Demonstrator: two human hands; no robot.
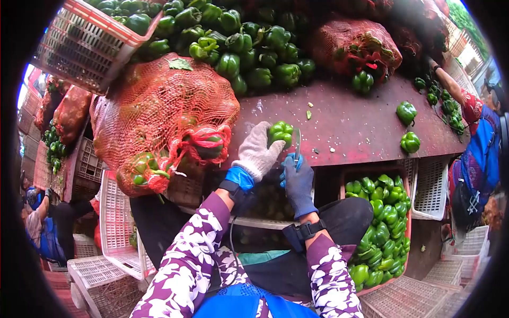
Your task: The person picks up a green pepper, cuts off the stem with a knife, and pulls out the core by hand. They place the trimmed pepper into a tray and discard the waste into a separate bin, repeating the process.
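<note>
My left hand (257,152), in a pale knit glove, grips a green bell pepper (280,133) over the front edge of the reddish table (339,130). Closed around a knife (297,142) is my right hand (298,183), in a blue-and-grey glove. The thin blade points up just right of the pepper; whether it touches cannot be made out. The knife's handle is hidden by my fingers. Left of my hands lies a red mesh sack (164,106) filled with peppers.
A heap of bell peppers (238,45) covers the table's back, near another mesh sack (358,45). A pepper-filled crate (379,228) stands by my right knee. Other crates (119,222) sit at left. People work at right (477,143) and left (45,222).
</note>
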